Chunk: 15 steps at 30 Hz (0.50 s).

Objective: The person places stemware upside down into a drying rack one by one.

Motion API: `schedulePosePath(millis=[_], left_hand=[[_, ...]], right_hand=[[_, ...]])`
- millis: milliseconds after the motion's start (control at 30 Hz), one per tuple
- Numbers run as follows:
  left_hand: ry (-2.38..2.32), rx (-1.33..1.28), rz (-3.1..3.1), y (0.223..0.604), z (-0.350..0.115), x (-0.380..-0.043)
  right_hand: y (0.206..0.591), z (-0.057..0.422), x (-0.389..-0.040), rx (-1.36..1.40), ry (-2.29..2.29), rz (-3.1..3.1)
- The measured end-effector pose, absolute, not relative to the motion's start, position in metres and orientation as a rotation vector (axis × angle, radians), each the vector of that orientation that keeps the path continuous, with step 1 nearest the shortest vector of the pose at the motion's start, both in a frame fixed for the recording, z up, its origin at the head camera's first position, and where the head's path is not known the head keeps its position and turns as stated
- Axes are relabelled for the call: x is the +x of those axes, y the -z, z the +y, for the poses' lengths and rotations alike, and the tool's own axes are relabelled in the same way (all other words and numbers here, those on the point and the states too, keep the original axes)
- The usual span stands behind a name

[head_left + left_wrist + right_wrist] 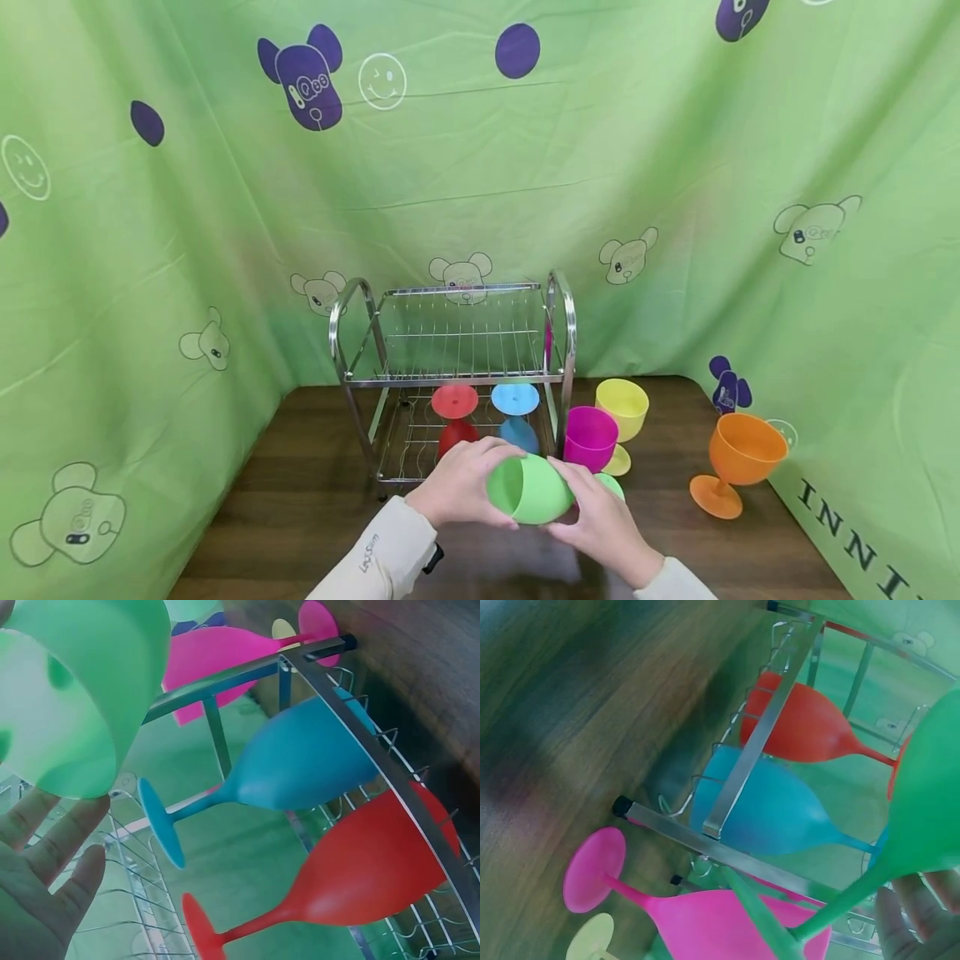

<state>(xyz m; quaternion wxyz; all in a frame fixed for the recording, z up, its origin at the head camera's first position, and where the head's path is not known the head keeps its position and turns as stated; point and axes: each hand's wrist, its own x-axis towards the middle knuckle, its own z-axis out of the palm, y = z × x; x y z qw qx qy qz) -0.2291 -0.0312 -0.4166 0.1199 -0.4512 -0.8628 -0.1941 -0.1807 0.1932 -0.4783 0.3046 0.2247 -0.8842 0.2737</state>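
A green plastic goblet [547, 492] is held up in front of the rack, lying on its side with its mouth toward the left. My left hand [468, 483] grips it at the rim, fingers above and thumb below. Around the bowl's stem end, my right hand [600, 517] holds the other side. The stem [844, 900] of the green goblet shows in the right wrist view. On the rack's lower tier, a red goblet [367, 862] and a blue goblet [300, 757] stand upside down, feet up.
The two-tier metal dish rack [457, 382] stands at the back of the brown table [262, 517]. Right of it, a magenta goblet [590, 437] and a yellow goblet [624, 408] stand upright. An orange goblet [746, 450] stands farther right. Green printed cloth [465, 183] surrounds the table.
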Motion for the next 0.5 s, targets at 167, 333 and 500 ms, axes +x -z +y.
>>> schedulePosePath(millis=[167,333,500], left_hand=[[0.594,-1.295,-2.521,0.420,-0.034,-0.229],[0.674,-1.275,-2.504,0.424,-0.037,-0.228],[0.760,-1.217,-2.426,0.432,-0.040,-0.227]], right_hand=[[0.475,0.192,-0.177,0.578,-0.832,-2.404],[0.473,0.194,-0.176,0.594,-0.852,-2.372],[0.473,0.196,-0.176,0.617,-0.787,-2.258]])
